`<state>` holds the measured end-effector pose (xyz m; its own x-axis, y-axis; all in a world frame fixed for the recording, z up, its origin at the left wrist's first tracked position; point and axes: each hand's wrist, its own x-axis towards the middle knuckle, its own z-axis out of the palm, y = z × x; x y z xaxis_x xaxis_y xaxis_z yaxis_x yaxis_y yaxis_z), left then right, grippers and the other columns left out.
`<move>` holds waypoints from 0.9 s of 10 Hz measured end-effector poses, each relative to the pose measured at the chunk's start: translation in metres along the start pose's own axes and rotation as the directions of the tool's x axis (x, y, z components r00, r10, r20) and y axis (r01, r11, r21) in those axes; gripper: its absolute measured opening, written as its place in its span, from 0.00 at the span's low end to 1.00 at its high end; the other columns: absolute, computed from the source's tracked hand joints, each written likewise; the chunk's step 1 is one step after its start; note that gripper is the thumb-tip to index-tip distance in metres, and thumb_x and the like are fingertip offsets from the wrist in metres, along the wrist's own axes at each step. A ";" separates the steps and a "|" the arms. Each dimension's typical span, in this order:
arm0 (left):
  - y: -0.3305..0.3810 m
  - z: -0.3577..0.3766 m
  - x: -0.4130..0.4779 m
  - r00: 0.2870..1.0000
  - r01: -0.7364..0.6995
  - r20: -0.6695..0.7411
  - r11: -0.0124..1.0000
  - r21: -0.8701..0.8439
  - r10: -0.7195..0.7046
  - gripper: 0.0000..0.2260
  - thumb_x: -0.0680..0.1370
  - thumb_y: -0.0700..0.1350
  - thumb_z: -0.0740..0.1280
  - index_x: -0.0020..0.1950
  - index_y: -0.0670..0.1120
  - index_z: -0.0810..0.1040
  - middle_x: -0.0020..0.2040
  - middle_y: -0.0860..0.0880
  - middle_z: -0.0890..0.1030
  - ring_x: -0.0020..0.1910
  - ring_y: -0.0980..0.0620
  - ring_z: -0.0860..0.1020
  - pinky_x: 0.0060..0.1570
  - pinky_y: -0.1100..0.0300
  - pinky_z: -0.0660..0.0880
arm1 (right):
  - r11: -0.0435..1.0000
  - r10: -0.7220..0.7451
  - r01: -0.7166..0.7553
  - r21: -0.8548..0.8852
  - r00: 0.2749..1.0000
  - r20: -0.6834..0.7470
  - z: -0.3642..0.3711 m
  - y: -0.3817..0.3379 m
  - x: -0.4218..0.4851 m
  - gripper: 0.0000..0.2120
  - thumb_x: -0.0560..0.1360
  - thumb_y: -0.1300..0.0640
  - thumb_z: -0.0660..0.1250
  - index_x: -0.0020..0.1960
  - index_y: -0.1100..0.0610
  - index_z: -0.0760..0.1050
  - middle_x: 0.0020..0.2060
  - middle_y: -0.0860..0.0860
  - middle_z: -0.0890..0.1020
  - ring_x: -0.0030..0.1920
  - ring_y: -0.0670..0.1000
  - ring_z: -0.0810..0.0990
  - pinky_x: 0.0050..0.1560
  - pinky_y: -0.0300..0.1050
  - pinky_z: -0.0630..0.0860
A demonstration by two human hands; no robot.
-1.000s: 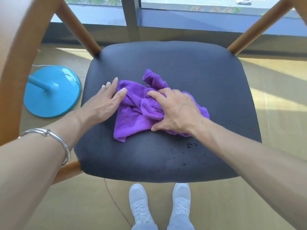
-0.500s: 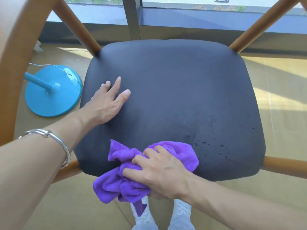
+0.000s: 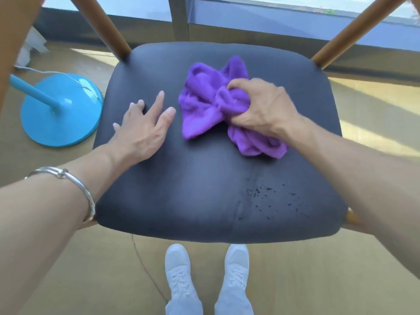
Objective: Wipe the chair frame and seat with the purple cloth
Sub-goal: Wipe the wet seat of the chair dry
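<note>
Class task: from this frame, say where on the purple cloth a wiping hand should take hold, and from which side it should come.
Grip the bunched ridge in the middle of the purple cloth, coming from above on the near side, as the right hand does. The folds gather thickest there, so the fingers get a firm handful, while the flatter flaps spread on the seat to wipe.

floor: tan floor (image 3: pixel 68 269), sunlit bands at right
window: glass window (image 3: pixel 227 10) across the top, grey mullion (image 3: pixel 179 17)
upper left: turquoise stand base (image 3: pixel 59 112), white cord (image 3: pixel 45 71)
</note>
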<state>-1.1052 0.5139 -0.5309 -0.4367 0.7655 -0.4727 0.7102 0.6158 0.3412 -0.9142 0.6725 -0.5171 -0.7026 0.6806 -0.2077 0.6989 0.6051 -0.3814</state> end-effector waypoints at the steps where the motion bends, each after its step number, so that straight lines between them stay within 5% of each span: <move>1: 0.009 -0.001 -0.006 0.996 -0.038 -0.075 0.999 -0.031 0.036 0.13 0.81 0.58 0.45 0.66 0.67 0.51 0.76 0.49 0.54 0.74 0.49 0.52 0.66 0.31 0.52 | 0.969 -0.239 0.244 -0.028 0.964 0.118 0.013 -0.019 -0.048 0.22 0.64 0.48 0.70 0.58 0.44 0.76 0.47 0.50 0.80 0.47 0.58 0.80 0.47 0.50 0.76; 2: 0.015 0.008 -0.010 0.995 -0.096 -0.028 0.995 0.008 0.096 0.19 0.80 0.60 0.46 0.71 0.66 0.50 0.77 0.51 0.52 0.75 0.49 0.48 0.65 0.28 0.50 | 0.886 -0.459 0.463 0.019 0.872 0.173 0.038 -0.023 -0.113 0.18 0.64 0.48 0.67 0.54 0.48 0.77 0.43 0.51 0.81 0.40 0.59 0.79 0.44 0.53 0.75; 3: 0.023 0.023 -0.013 0.996 -0.080 0.048 0.991 0.111 0.075 0.21 0.78 0.63 0.46 0.71 0.68 0.46 0.77 0.53 0.45 0.76 0.47 0.41 0.63 0.26 0.49 | 0.801 -0.571 0.597 -0.051 0.786 0.236 0.061 -0.018 -0.170 0.17 0.68 0.47 0.64 0.56 0.46 0.75 0.45 0.49 0.78 0.43 0.57 0.77 0.54 0.57 0.74; 5: 0.042 0.026 -0.009 0.996 -0.022 0.088 0.986 0.166 0.008 0.27 0.74 0.69 0.45 0.71 0.69 0.41 0.76 0.57 0.41 0.75 0.43 0.40 0.62 0.27 0.56 | 0.710 -0.671 0.697 -0.101 0.713 0.203 0.077 -0.007 -0.194 0.15 0.73 0.58 0.54 0.55 0.48 0.74 0.45 0.49 0.79 0.46 0.58 0.77 0.58 0.60 0.70; 7: 0.031 0.031 0.004 0.990 -0.061 0.134 0.976 0.210 0.033 0.32 0.69 0.74 0.39 0.73 0.68 0.46 0.77 0.55 0.41 0.75 0.41 0.39 0.65 0.29 0.52 | 0.864 -0.489 0.491 -0.114 0.871 0.048 0.040 0.012 -0.106 0.18 0.68 0.48 0.66 0.57 0.50 0.75 0.47 0.55 0.80 0.43 0.60 0.78 0.44 0.56 0.74; 9: 0.024 0.029 0.008 0.993 -0.103 0.060 0.990 0.094 0.097 0.41 0.65 0.74 0.40 0.76 0.59 0.48 0.78 0.46 0.48 0.76 0.39 0.45 0.72 0.37 0.44 | 0.985 0.011 -0.031 -0.169 0.993 -0.117 -0.022 0.057 0.001 0.25 0.69 0.42 0.67 0.66 0.43 0.70 0.59 0.53 0.75 0.57 0.61 0.74 0.52 0.55 0.73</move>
<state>-1.0756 0.5296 -0.5495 -0.3314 0.8090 -0.4854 0.8000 0.5137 0.3100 -0.8718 0.7168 -0.5191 -0.6740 0.7313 -0.1048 0.7331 0.6446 -0.2170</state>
